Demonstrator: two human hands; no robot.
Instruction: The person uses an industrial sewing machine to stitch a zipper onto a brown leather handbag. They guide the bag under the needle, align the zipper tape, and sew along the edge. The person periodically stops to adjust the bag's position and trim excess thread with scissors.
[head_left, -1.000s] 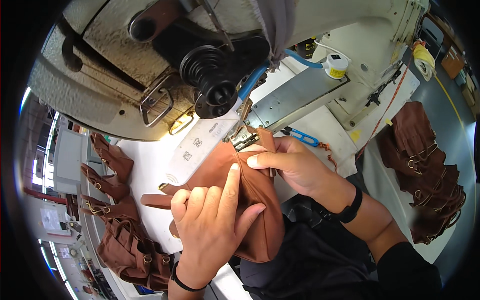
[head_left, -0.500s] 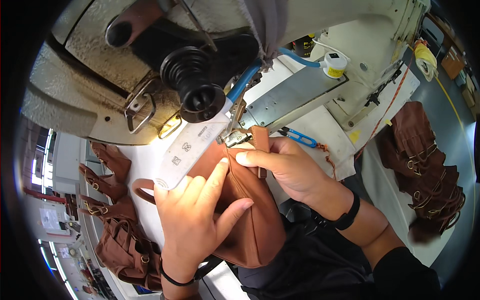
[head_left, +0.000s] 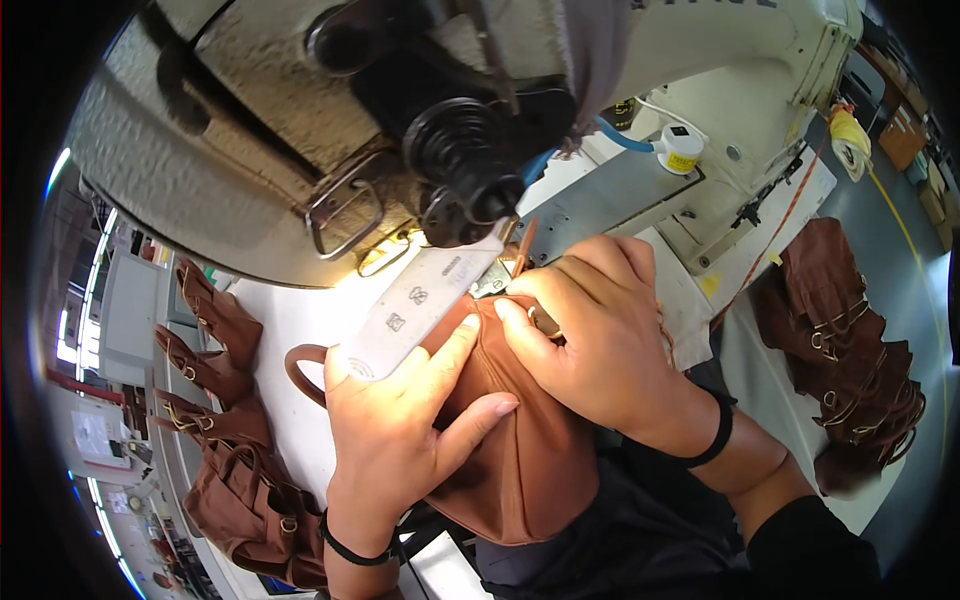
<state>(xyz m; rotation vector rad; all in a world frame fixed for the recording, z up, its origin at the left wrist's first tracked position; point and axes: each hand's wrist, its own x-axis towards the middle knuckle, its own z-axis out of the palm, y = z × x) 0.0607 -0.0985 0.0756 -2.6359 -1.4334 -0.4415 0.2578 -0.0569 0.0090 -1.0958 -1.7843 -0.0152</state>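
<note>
A brown leather bag (head_left: 520,470) lies under the sewing machine's metal foot (head_left: 490,278). My left hand (head_left: 395,420) rests on it with fingers and thumb apart, index fingertip beside a long seam, partly behind a pale plastic guard (head_left: 400,310). My right hand (head_left: 590,330) is curled over the bag's upper edge just right of the foot, thumb pressed on the leather and fingers closed on that edge. A small piece of brass-coloured metal shows between thumb and forefinger. The bag's handle (head_left: 305,375) loops out to the left.
Brown bags (head_left: 225,480) line the left side; more (head_left: 830,330) are stacked at the right. The machine's head (head_left: 230,150) overhangs the work. Its arm carries a blue hose and a white round device (head_left: 680,145). A cord (head_left: 760,280) hangs on the right.
My right hand has moved up and arched over the bag's edge, covering the tan tab that showed before. My left hand stays on the leather. The view has shifted slightly.
</note>
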